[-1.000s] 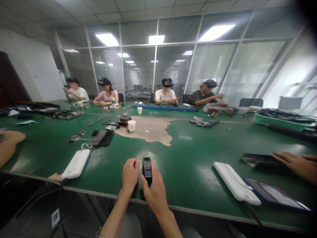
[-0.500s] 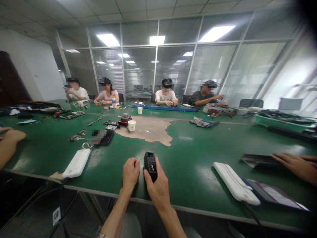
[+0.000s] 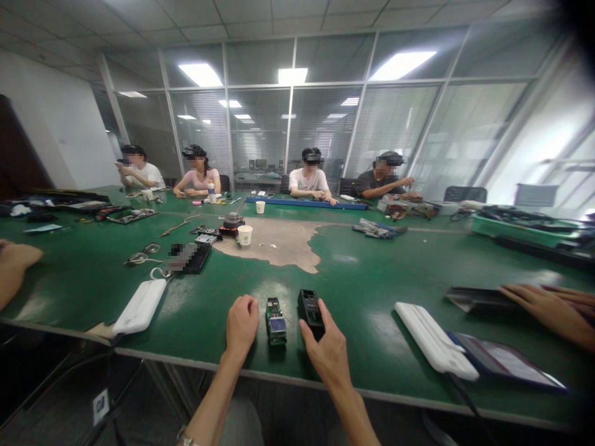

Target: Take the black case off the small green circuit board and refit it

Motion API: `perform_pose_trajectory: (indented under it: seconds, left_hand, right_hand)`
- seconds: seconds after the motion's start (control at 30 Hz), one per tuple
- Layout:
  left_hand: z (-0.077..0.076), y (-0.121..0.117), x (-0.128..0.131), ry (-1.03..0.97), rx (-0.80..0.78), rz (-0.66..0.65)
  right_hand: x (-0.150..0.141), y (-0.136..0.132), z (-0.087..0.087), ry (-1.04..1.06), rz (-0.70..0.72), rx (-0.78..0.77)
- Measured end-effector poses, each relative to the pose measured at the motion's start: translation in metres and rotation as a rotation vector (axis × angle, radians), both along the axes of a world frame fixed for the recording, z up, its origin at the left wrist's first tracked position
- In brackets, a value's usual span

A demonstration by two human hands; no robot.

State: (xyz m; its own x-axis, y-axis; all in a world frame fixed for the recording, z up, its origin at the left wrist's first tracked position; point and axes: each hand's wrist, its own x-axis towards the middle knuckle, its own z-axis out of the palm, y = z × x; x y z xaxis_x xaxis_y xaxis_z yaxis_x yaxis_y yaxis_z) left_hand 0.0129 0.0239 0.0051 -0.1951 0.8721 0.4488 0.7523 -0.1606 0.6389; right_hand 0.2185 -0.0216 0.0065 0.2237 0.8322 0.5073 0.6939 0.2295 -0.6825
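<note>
Clamped in the right grip, thumb and fingers on opposite long sides, around a black, box-shaped plastic housing. Probably light, stiff and slightly slick; best held across those sides. Next outward, on the green counter between both grips, a narrow green circuit board with a small screen. Likely light but fragile; best pinched by its edges. Farther left, left grip curled; impossible to tell whether empty.

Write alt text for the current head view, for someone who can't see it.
The right hand holds a black casing beside a small circuit board with a screen on a green table; the left hand rests, loosely curled, on the board's other side. Four people sit across the table.
</note>
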Motion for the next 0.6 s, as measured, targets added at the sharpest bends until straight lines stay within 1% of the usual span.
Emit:
perform_pose_trajectory:
  seconds: [0.1, 0.3, 0.6]
  left_hand:
    - [0.000, 0.000, 0.000, 0.005, 0.002, 0.005]
    - [0.000, -0.001, 0.000, 0.002, 0.006, 0.008]
    - [0.001, -0.002, 0.000, 0.010, 0.010, 0.006]
  right_hand:
    - [0.000, 0.001, -0.004, -0.014, 0.001, 0.005]
    - [0.003, 0.001, -0.012, -0.049, 0.007, 0.065]
    - [0.003, 0.000, -0.012, -0.087, -0.011, 0.087]
